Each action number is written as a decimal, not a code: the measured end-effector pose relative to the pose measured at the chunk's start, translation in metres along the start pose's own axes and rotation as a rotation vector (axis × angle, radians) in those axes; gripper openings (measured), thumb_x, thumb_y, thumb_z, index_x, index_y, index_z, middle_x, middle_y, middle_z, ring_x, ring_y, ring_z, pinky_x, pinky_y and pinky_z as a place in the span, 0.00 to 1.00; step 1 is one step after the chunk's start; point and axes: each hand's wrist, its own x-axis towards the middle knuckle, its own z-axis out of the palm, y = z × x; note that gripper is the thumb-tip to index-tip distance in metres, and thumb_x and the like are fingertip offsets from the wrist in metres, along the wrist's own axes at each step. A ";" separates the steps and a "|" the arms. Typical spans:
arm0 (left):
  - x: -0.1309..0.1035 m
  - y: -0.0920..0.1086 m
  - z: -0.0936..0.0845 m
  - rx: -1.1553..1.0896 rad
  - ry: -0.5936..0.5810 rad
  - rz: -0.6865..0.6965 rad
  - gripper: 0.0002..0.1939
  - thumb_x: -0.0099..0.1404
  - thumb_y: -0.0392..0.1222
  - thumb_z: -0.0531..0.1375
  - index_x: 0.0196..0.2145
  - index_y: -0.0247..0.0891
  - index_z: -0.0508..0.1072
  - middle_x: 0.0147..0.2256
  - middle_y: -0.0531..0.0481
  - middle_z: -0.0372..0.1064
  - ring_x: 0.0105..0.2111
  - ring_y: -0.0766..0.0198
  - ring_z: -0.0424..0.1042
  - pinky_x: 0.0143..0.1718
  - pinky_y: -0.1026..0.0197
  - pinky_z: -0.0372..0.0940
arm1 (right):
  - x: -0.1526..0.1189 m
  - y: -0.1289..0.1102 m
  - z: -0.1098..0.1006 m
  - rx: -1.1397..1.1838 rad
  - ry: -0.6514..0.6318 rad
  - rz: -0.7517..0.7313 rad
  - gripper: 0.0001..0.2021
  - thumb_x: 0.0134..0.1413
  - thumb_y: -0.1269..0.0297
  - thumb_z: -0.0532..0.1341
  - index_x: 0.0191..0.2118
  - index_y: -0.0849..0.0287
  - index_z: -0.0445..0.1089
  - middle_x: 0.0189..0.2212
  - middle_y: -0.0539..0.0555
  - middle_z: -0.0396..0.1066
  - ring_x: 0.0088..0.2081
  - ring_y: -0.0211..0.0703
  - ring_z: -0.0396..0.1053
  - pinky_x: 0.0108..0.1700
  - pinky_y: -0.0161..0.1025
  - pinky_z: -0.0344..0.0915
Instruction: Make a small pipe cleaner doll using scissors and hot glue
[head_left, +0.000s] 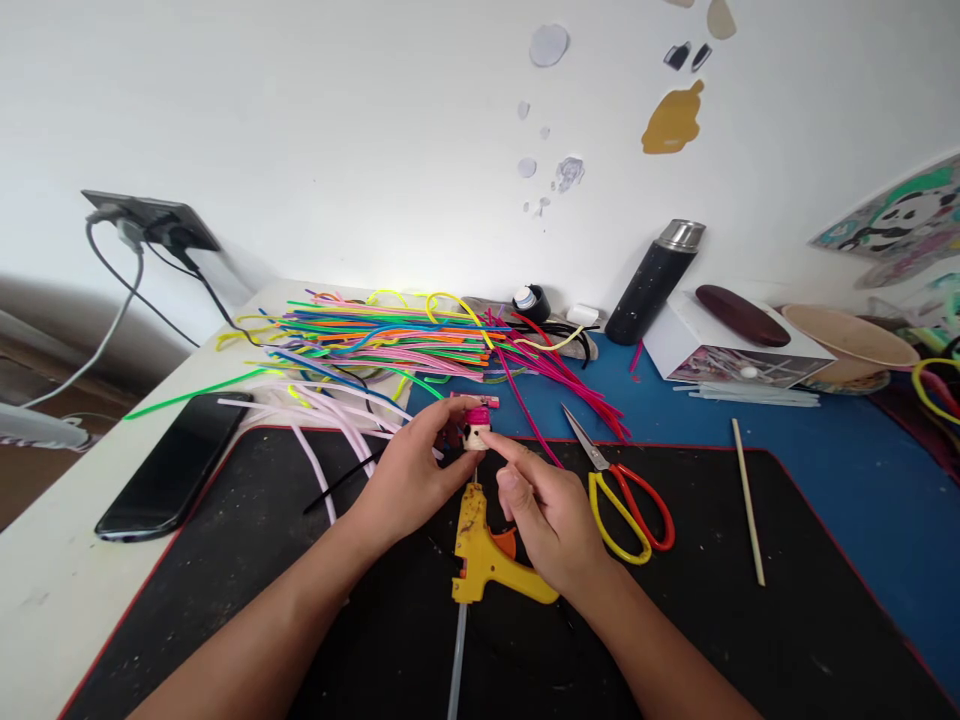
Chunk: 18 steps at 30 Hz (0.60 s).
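Note:
A small figure (476, 432) with a pink top and a white face with black dots is pinched between the thumb and fingers of my left hand (416, 465). The index finger of my right hand (551, 505) is stretched out and touches the figure's right side, while its other fingers are curled with nothing visible in them. Just below the figure, a yellow glue gun (472, 545) lies on the black mat (675, 620), its nozzle pointing up toward the figure and a clear glue stick in its rear end.
Scissors (619, 490) and a thin stick (748, 500) lie on the right. Colorful pipe cleaners (390, 335) spread behind my hands. A phone (176, 465) rests on the left. Farther back are a black flask (654, 285), a white box (679, 335) and a bowl (851, 335).

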 end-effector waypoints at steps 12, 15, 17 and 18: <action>0.000 -0.003 0.001 -0.004 -0.011 0.025 0.24 0.69 0.38 0.66 0.62 0.46 0.75 0.50 0.47 0.80 0.42 0.58 0.77 0.49 0.54 0.72 | 0.000 0.000 0.000 -0.018 -0.017 0.028 0.25 0.79 0.50 0.53 0.68 0.56 0.75 0.23 0.48 0.70 0.23 0.40 0.68 0.33 0.38 0.68; 0.000 -0.002 0.001 -0.006 -0.015 0.026 0.24 0.68 0.38 0.66 0.61 0.46 0.75 0.50 0.48 0.79 0.42 0.59 0.76 0.49 0.55 0.71 | 0.000 0.000 0.000 -0.016 -0.024 0.033 0.25 0.79 0.51 0.54 0.68 0.58 0.75 0.23 0.48 0.70 0.24 0.40 0.68 0.33 0.38 0.68; 0.000 -0.001 0.001 -0.005 -0.020 0.025 0.23 0.68 0.38 0.66 0.61 0.46 0.75 0.48 0.49 0.79 0.42 0.59 0.76 0.48 0.55 0.71 | 0.000 0.000 0.000 -0.017 -0.019 0.027 0.25 0.79 0.51 0.54 0.68 0.58 0.75 0.23 0.48 0.70 0.24 0.40 0.68 0.33 0.38 0.68; 0.000 0.000 0.001 -0.003 -0.019 0.023 0.23 0.69 0.38 0.66 0.61 0.46 0.76 0.48 0.49 0.79 0.41 0.59 0.75 0.48 0.56 0.71 | 0.000 0.000 0.000 -0.018 -0.013 0.022 0.25 0.79 0.51 0.54 0.68 0.58 0.75 0.23 0.48 0.70 0.24 0.40 0.67 0.32 0.37 0.67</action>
